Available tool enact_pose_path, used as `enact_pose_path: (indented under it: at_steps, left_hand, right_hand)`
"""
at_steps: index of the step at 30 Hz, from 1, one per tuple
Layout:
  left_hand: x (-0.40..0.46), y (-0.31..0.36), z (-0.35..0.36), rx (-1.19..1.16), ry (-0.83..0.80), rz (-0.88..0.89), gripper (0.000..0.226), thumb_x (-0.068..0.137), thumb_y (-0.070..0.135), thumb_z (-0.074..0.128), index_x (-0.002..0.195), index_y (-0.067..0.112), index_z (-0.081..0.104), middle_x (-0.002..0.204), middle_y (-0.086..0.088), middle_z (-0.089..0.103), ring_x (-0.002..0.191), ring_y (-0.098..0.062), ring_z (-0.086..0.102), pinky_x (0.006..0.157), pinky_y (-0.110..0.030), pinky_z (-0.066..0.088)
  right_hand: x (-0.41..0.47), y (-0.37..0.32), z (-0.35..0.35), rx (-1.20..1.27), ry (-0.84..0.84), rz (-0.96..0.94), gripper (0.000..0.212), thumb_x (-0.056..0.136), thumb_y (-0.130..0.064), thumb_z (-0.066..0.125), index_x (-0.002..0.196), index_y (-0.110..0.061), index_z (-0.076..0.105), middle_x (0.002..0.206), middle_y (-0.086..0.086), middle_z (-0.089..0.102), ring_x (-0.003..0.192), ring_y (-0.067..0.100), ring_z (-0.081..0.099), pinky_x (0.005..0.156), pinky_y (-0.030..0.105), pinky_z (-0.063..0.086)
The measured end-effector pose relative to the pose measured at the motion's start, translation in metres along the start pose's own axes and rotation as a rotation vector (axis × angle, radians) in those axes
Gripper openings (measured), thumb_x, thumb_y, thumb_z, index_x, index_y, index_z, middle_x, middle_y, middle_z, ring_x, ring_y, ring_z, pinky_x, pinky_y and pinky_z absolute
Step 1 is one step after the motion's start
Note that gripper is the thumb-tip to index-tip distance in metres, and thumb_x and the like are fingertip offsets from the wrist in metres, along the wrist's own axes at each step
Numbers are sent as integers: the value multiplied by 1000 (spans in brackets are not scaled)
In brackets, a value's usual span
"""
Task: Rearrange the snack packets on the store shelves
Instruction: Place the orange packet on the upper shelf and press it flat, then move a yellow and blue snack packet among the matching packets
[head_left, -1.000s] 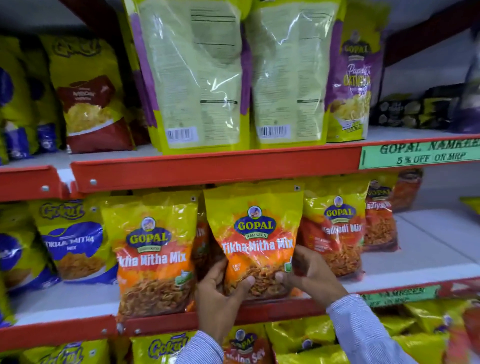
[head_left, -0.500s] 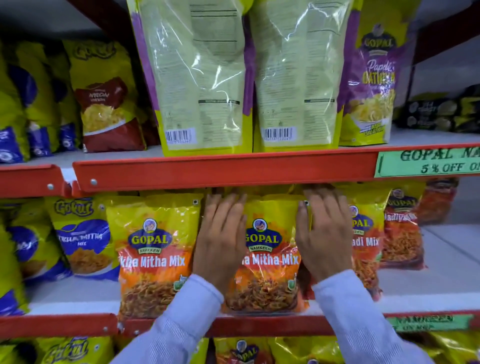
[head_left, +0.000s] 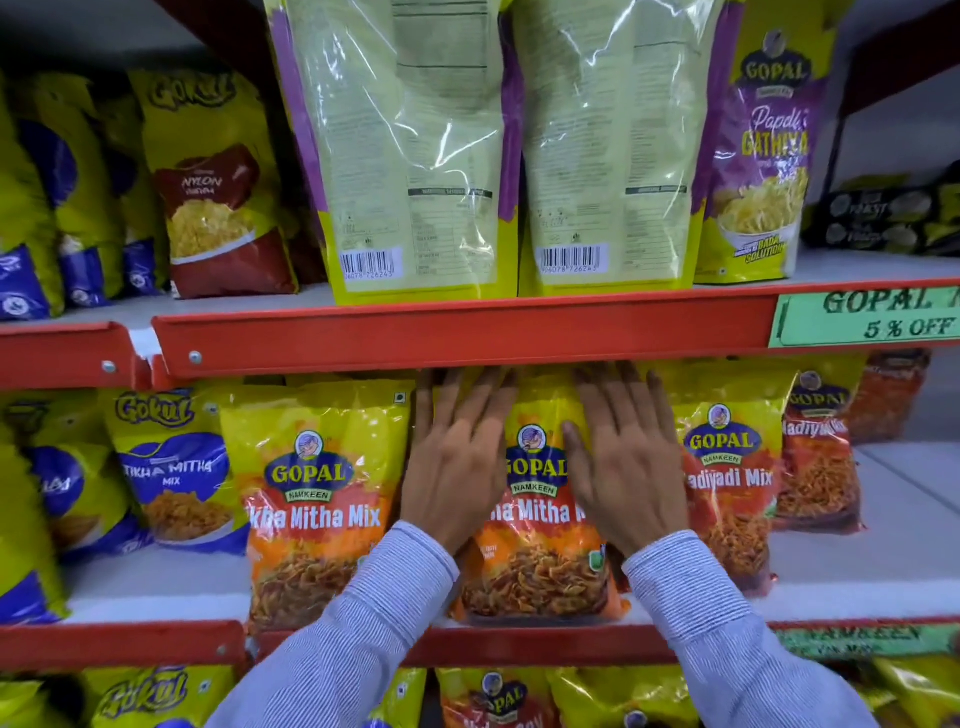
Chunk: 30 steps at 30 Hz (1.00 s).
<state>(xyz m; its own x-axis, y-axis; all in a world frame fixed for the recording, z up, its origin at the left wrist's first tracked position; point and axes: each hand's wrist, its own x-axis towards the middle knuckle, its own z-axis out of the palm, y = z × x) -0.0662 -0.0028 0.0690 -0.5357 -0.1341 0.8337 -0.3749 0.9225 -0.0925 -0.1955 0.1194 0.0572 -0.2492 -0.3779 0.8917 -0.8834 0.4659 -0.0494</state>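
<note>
- The left hand (head_left: 457, 467) lies flat and open, fingers spread, against the front of the middle Tikha Mitha Mix packet (head_left: 537, 551); it presses but grips nothing.
- The right hand (head_left: 623, 467) does the same on the packet's right half, palm down and fingers splayed upward, with nothing pinched or clasped.
- The fingertips of both hands reach to the underside of the red shelf rail (head_left: 467, 335) above, so the top edge of the packet is hidden.
- The packet stands upright at the front of the middle shelf (head_left: 857, 587), its base close to the shelf lip.
- To its left stands a matching packet (head_left: 317, 499), just beside it; to its right a Nadiyadi Mix packet (head_left: 727, 478), partly overlapped by the right hand.
- On the shelf above, two large packets (head_left: 415, 156) show their backs with barcodes outward, beside a Papdi Gathiya packet (head_left: 769, 156) facing forward.
- Handling, as a judgement: the packet looks light, a glossy air-filled pouch that is soft and yields under the palms.
- The film will likely be slippery, and the fried mix inside is brittle, so hard squeezing could crush it.
- The surest hold seems to be the two side edges or the flat top seal, rather than the puffed middle.
- Pressing flat, as here, suits pushing it back or squaring it up, not lifting.
</note>
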Motion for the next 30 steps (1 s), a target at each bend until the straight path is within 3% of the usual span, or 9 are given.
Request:
enact_pose_path:
  at_steps: [4,9,14,18,21,24,27,29,30]
  left_hand:
    - [-22,-3,0,56,-144,11,55,98,28,44,151,16,30,165,-6,21,154,-34,3,119,-69,7]
    - [-56,-13,-19,25,-172,35,57,101,33,41,153,16,25,166,-10,14,154,-36,0,120,-69,5]
    - [-124,-40,-37,-1,-160,80,56,96,25,51,148,10,36,161,-14,27,152,-36,16,119,-67,18]
    - [-207,-73,-39,-115,-137,111,40,88,13,62,127,6,63,146,-17,52,141,-38,43,116,-56,33]
    - [-283,-98,-33,-225,-205,-49,22,86,15,62,106,16,70,121,-7,72,117,-30,61,97,-43,51]
    - [-349,-121,-21,-364,-401,-385,18,79,18,53,95,24,59,95,2,66,93,-21,60,81,-37,48]
    - [-399,-145,10,-456,-610,-726,41,68,34,52,103,14,55,101,-3,56,97,-26,57,86,-45,50]
    - [-413,-156,30,-577,-727,-829,71,65,48,64,121,6,53,115,-2,54,108,-22,55,93,-44,50]
    - [-416,-160,40,-678,-785,-851,80,64,50,73,131,13,49,125,4,55,114,-14,54,96,-39,49]
  right_hand:
    - [-10,-4,2,-41,-185,-5,56,99,-40,41,149,-15,35,155,9,43,151,34,22,121,65,12]
    - [-31,-24,-15,36,-96,-29,66,97,-42,45,154,-16,25,165,11,20,154,34,4,123,63,5]
    - [-104,-68,-7,195,-75,-191,57,93,-31,51,146,-12,41,156,14,36,149,38,26,123,56,19]
    - [-173,-94,22,387,-183,-269,36,88,-21,57,122,-11,61,133,8,61,123,31,56,110,42,41]
    - [-222,-116,46,375,-385,-287,18,89,-23,54,99,-16,68,96,6,73,89,27,69,89,34,49]
    - [-263,-137,69,376,-814,-8,18,80,-31,57,95,-24,65,90,0,71,87,23,68,77,34,57]
    - [-292,-151,108,477,-1187,289,48,70,-46,60,115,-29,59,107,1,74,100,23,69,85,36,56]
    - [-301,-154,132,549,-1316,410,67,59,-54,64,119,-25,59,111,1,74,101,22,69,86,36,56]
    - [-301,-157,142,576,-1352,470,74,56,-53,71,121,-21,59,114,2,73,103,22,68,86,34,55]
